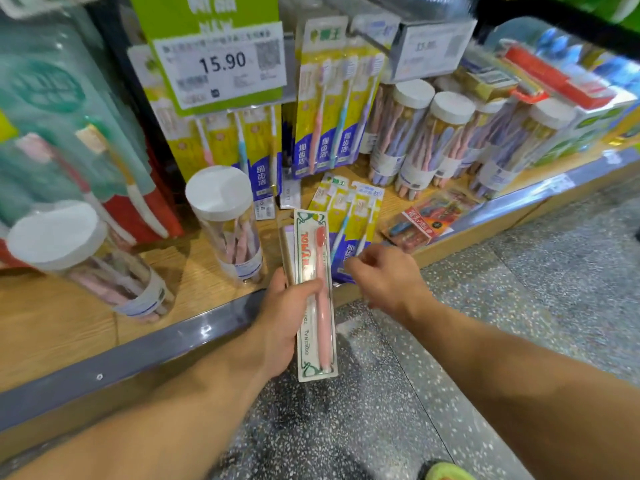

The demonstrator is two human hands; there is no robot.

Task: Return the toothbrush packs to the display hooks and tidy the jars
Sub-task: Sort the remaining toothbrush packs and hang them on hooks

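Note:
My left hand [287, 320] grips a white-and-green pack with one pink toothbrush [317, 341], held upright over the shelf's front edge, with a second thin pack behind it. My right hand [384, 275] hovers just right of it, fingers curled, touching the lower end of a yellow-and-blue toothbrush pack [349, 216] that lies flat on the wooden shelf [62, 323]. Similar yellow packs [329, 109] hang on hooks above. Two clear jars with white lids stand at the left: one upright [225, 220], one tilted [90, 258]. Several more jars [426, 136] stand at the back right.
A red flat pack [426, 220] lies on the shelf right of the loose packs. A green price sign reading 15.90 [221, 60] hangs above. A grey metal rail [166, 348] edges the shelf. Speckled floor [519, 271] lies to the right and below.

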